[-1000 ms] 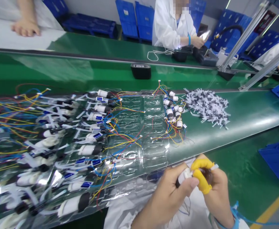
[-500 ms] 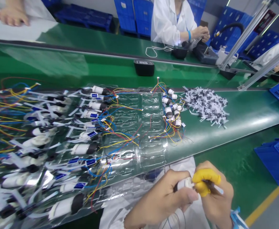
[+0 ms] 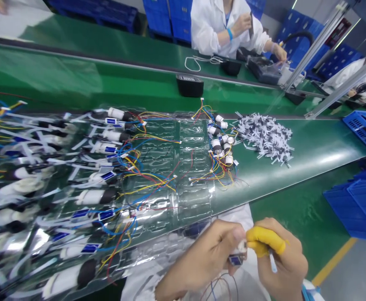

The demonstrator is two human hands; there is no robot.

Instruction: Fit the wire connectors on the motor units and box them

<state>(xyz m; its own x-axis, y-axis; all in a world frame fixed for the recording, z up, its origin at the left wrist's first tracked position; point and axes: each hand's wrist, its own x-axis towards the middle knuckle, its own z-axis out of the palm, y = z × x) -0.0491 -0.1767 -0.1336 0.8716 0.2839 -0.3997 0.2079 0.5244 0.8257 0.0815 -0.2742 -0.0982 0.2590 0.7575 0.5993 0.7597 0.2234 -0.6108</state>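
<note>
My left hand (image 3: 208, 255) and my right hand (image 3: 280, 263) meet close to my body, below the table edge. Both pinch a small white and black motor part (image 3: 237, 253) with a blue label and thin wires hanging under it. Yellow finger cots (image 3: 264, 242) cover my right thumb and forefinger. A thin white strip (image 3: 272, 263) sticks down from the right fingers. Clear plastic blister trays (image 3: 183, 167) lie in front of me, the left ones filled with wired white and black motors (image 3: 92, 196).
A small heap of loose motors with coloured wires (image 3: 222, 146) and a pile of black and white strips (image 3: 264, 136) lie on the green belt (image 3: 321, 146). A black box (image 3: 189, 85) sits farther back. Across the line a person in a white coat (image 3: 223, 25) works. Blue crates (image 3: 361, 205) stand at right.
The view has shifted right and down a little. My hands turned the part, so its blue label now shows under the fingers. The person opposite raised one hand.
</note>
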